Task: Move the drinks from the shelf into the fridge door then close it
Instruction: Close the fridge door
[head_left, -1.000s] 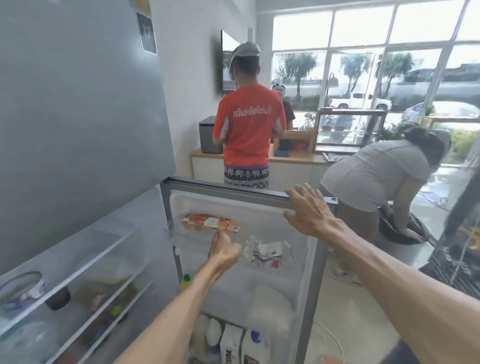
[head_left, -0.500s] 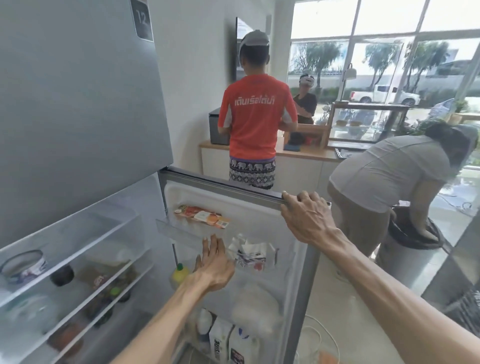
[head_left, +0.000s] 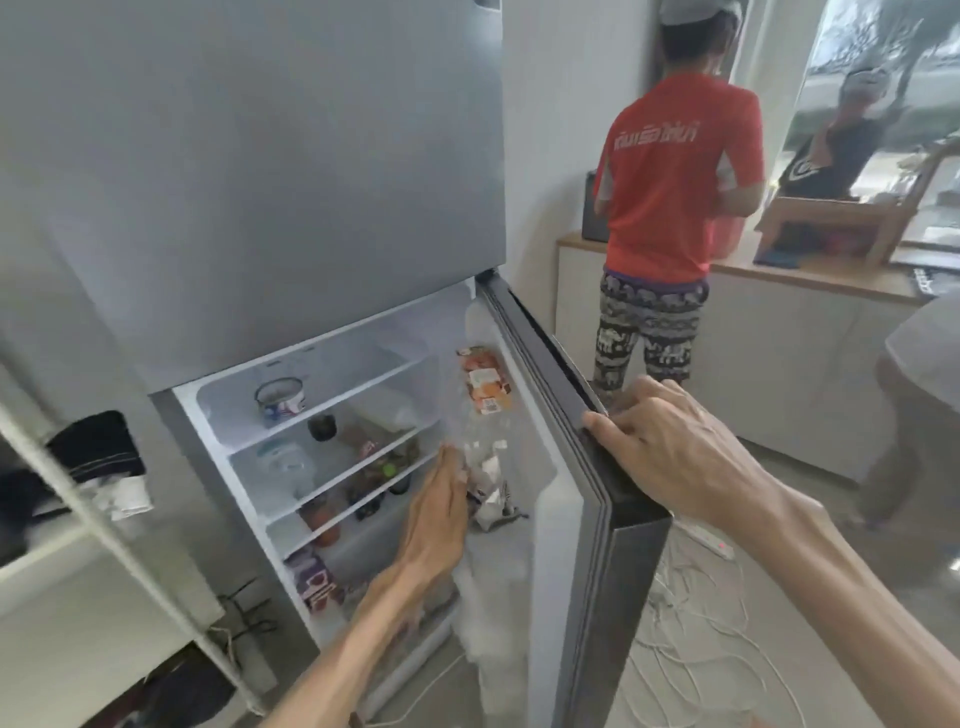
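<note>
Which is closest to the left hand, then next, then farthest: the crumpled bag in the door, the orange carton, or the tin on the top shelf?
From the left hand, in the head view:
1. Crumpled bag: just right of the fingers, in the door.
2. Orange carton: higher up in the door.
3. Tin: up and left, on the top shelf.

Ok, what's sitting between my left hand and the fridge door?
In the head view, a crumpled white packet lies between the left hand and the fridge door, with clear plastic just above it.
</note>
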